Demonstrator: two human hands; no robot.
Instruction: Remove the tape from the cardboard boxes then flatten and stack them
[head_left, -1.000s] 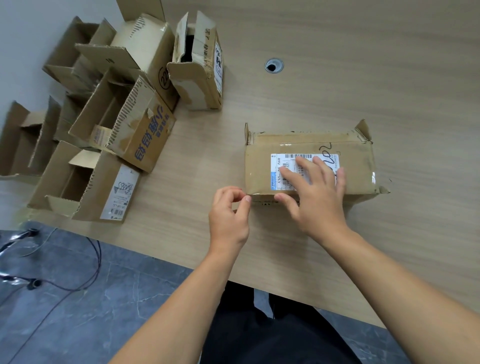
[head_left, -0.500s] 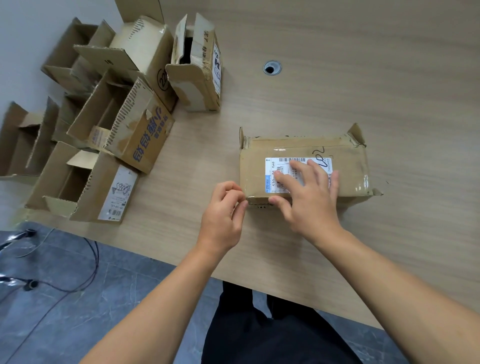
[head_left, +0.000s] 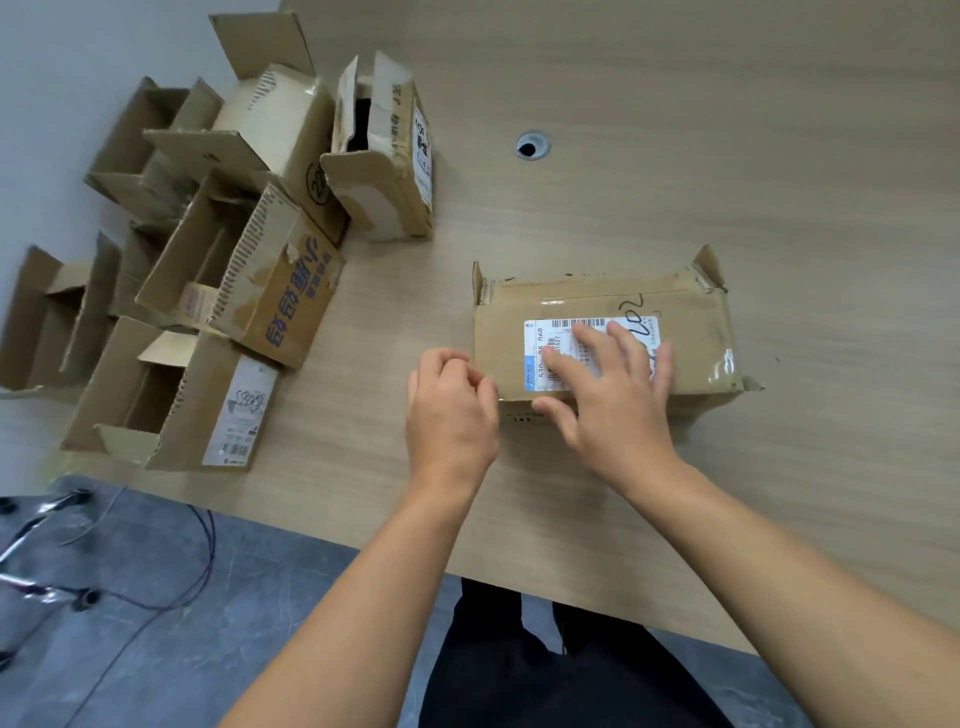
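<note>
A closed cardboard box (head_left: 691, 332) wrapped in clear tape lies flat in the middle of the table, with a white shipping label (head_left: 540, 353) on top. My right hand (head_left: 613, 395) presses down on the label with spread, straight fingers, the thumb at the box's near edge. My left hand (head_left: 452, 410) is at the box's near-left corner with curled fingers. Its thumb and forefinger pinch together against the taped edge there. The tape itself is too clear to make out between the fingertips.
Several opened cardboard boxes (head_left: 249, 291) crowd the table's left end, one upright box (head_left: 384, 156) nearest the middle. A cable hole (head_left: 532, 145) sits behind the taped box. The table's near edge (head_left: 311, 530) runs close under my wrists, with cables on the floor at left.
My left hand has crept right to the box's near-left corner and its fingers have closed into a pinch. The right hand stays pressed on the label.
</note>
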